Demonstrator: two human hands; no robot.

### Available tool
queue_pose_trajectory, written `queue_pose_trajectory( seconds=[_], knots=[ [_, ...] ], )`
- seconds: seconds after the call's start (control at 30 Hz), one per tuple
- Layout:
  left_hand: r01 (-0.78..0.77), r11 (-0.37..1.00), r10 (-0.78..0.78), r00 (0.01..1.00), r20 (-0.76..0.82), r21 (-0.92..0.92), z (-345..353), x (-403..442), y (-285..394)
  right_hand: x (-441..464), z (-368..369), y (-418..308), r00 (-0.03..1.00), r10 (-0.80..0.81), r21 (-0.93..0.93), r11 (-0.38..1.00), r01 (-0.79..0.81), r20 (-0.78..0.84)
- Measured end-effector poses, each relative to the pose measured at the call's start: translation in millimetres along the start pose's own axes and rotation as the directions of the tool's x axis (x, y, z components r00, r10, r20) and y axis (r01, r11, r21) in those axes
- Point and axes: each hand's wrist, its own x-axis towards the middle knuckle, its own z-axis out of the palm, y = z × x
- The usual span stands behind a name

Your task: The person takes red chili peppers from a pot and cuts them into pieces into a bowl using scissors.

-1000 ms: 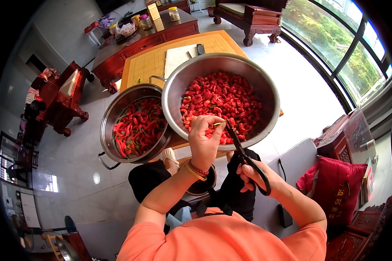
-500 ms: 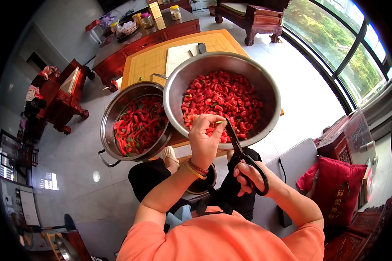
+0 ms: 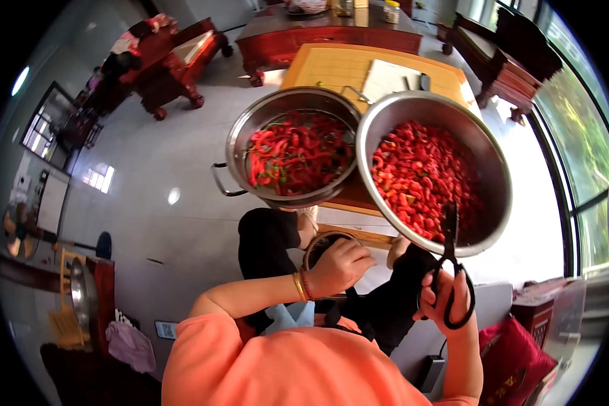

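Note:
In my right hand (image 3: 445,298) is a pair of black scissors (image 3: 448,254), fingers through the handle loops. The blades point away from me over the near rim of a wide steel basin (image 3: 497,152), which holds many short pieces of cut red chili (image 3: 419,183). My left hand (image 3: 342,266) is just above a dark round bin (image 3: 328,238) between the knees, its fingers curled together. Whatever is in those fingers, if anything, is hidden. Left of the basin, a two-handled steel pot (image 3: 235,145) holds whole red chilies (image 3: 294,152), some with green stems.
Pot and basin stand on a low wooden table (image 3: 331,61), with a white board (image 3: 386,80) behind them. At right are a grey seat (image 3: 487,298) and a red cushion (image 3: 514,358). Carved wooden furniture (image 3: 183,68) stands further back.
My left hand has moved from the scissor tips, where it pinched a small green stem, down over the bin. The scissors have moved away from it. The view has turned left.

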Motion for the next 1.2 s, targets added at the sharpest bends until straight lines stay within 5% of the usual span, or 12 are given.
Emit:
queue_pose_trajectory(
  seconds=[0.07, 0.13, 0.4, 0.6, 0.7, 0.8, 0.87, 1.03, 1.13, 1.2],
  knots=[
    [0.045, 0.994, -0.055, 0.993, 0.103, 0.1, 4, -23, -9, 0, 3, -3, 0.999, -0.045, -0.062, 0.997, 0.047, 0.023],
    [0.098, 0.995, -0.098, 0.982, 0.162, 0.009, -2, -32, -12, 3, 1, -1, 0.997, -0.069, -0.089, 0.994, 0.071, 0.021],
    [0.299, 0.952, -0.3, 0.954, -0.002, -0.059, -100, 58, -74, 0, -3, 4, 0.997, -0.08, -0.094, 0.992, 0.08, 0.005],
    [0.462, 0.816, -0.542, 0.82, 0.183, 0.348, -95, 102, -154, -9, -7, 6, 0.995, -0.094, -0.086, 0.992, 0.091, -0.029],
    [0.266, 0.709, -0.513, 0.829, 0.22, 0.654, -66, 102, -168, -12, -10, 4, 0.995, -0.089, -0.081, 0.993, 0.085, -0.052],
    [0.205, 0.689, -0.478, 0.849, 0.223, 0.695, -58, 102, -176, -14, -10, 2, 0.994, -0.089, -0.082, 0.993, 0.084, -0.057],
    [0.246, 0.709, -0.491, 0.845, 0.213, 0.661, -69, 105, -174, -14, -13, 1, 0.994, -0.095, -0.08, 0.993, 0.091, -0.05],
    [0.433, 0.877, -0.445, 0.895, 0.013, 0.206, -127, 110, -158, -12, -16, 7, 0.994, -0.105, -0.062, 0.993, 0.104, -0.016],
    [0.603, 0.775, -0.607, 0.793, 0.043, -0.188, -150, 113, -135, -3, -14, 12, 0.997, -0.076, -0.084, 0.994, 0.075, -0.019],
    [0.556, 0.691, -0.628, 0.778, -0.004, -0.462, -149, 108, -130, 1, -12, 15, 0.998, -0.059, -0.09, 0.994, 0.059, -0.001]
  ],
)
